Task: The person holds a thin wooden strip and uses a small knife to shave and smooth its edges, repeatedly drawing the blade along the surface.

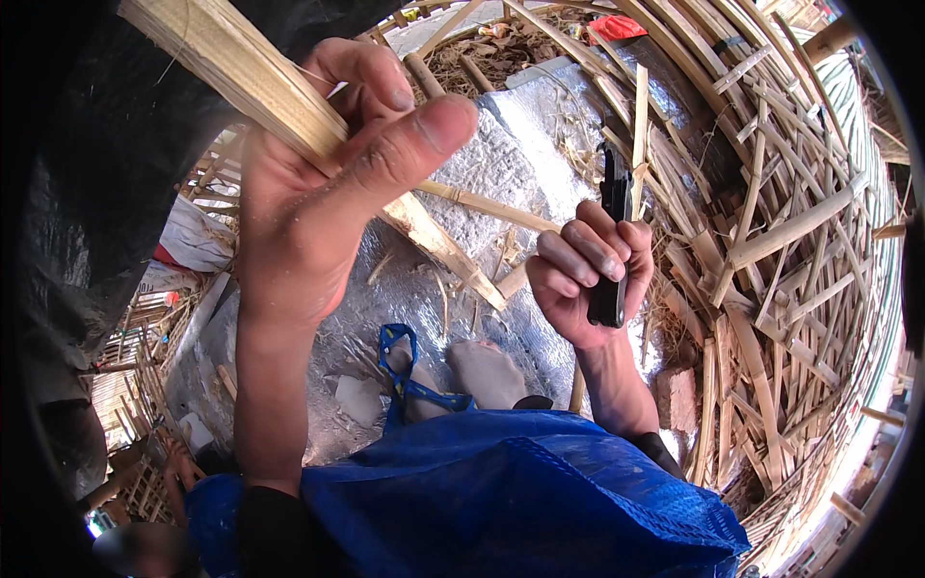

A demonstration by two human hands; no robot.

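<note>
While the left hand (pixel 318 193) is raised close to the camera at about ten o'clock, its fingers and thumb are pressed together around a long pale split bamboo strip (pixel 289 116), which runs from the upper left edge down past the palm toward the middle, ending at a splintered tip just beside the right hand. At roughly three o'clock from the centre, the right hand (pixel 588 279) has its fingers curled tight around the handle of a dark, narrow-bladed knife (pixel 612 241), held nearly upright with the blade pointing toward twelve o'clock; the blade stands apart from the strip, not touching it. Below both hands, at six o'clock, a bright blue woven plastic sheet (pixel 520 491) covers the person's lap, and just above it a bare foot in a blue-strapped sandal (pixel 409 371) rests on a grey silvery textured ground mat (pixel 511 164) scattered with thin shavings. From one o'clock round to five o'clock, a dense heap of tan bamboo slats and strips (pixel 771 250) curves along the frame's right side. A reddish brick (pixel 677 397) lies near four o'clock, beside the right forearm. At eight o'clock, a lattice of woven bamboo (pixel 145 376) shows beyond the mat, partly shadowed by dark black cloth (pixel 106 144) at nine to eleven o'clock.
</note>
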